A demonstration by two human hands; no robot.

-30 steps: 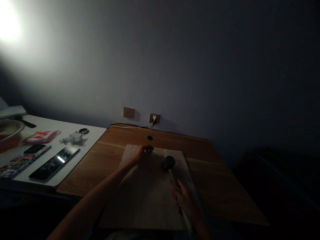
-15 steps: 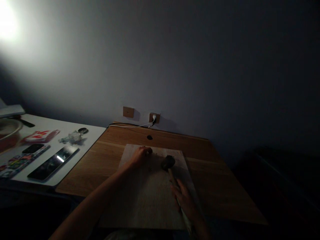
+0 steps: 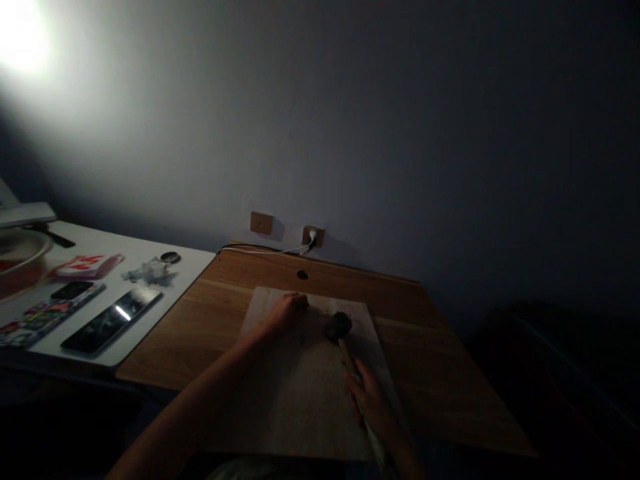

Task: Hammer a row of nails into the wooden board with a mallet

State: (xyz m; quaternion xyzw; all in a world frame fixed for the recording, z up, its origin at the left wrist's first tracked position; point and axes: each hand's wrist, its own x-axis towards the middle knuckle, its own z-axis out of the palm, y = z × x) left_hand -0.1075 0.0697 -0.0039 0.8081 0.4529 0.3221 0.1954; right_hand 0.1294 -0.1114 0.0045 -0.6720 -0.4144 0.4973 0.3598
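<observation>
A pale wooden board (image 3: 295, 400) lies on a brown wooden table (image 3: 440, 373) in dim light. My left hand (image 3: 285, 311) rests near the board's far edge, its fingers curled together over small bits that I cannot make out. A mallet lies on the board with its dark head (image 3: 339, 326) to the right of that hand. My right hand (image 3: 373, 400) is wrapped round the mallet's light handle (image 3: 346, 353), low on the board's right side.
A white table (image 3: 165, 287) stands to the left with a dark phone (image 3: 113, 319), a patterned strip, a red packet (image 3: 87, 265) and a bowl (image 3: 20, 257). Two wall sockets (image 3: 313, 235) with a white cable sit behind the table. The right side is dark.
My left hand has closed its fingers more and drawn slightly inward at the board's far edge. The mallet and my right hand have barely moved. The view has shifted a little.
</observation>
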